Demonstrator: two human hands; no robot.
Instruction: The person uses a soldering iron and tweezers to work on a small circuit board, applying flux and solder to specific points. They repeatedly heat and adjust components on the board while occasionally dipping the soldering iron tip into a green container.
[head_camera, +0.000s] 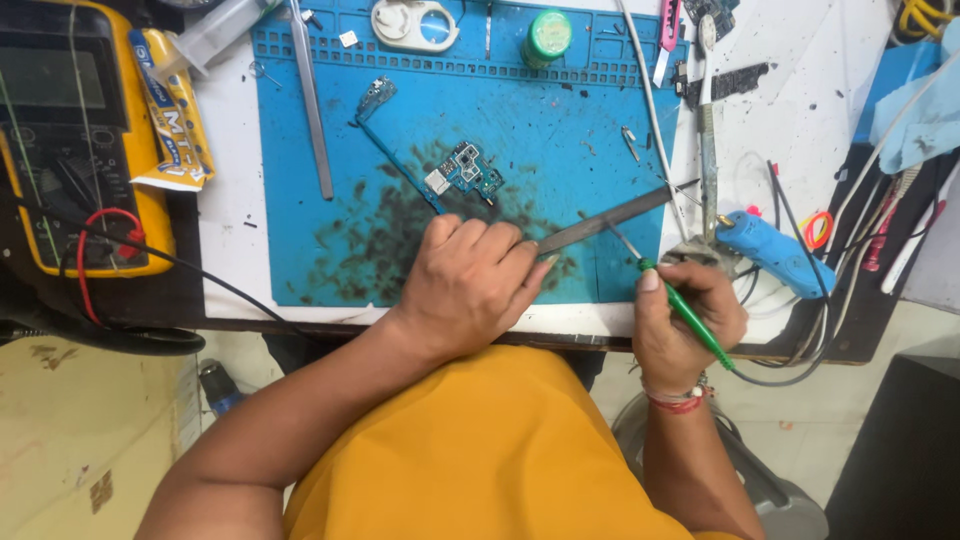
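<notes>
We've got the left hand (468, 283) closed over the near end of the flat metal strip (605, 220) at the blue mat's (300, 200) near edge; its long axis runs up toward the right. Our right hand (685, 325) pinches the green-handled iron (685, 312), tip just beside the strip.
</notes>
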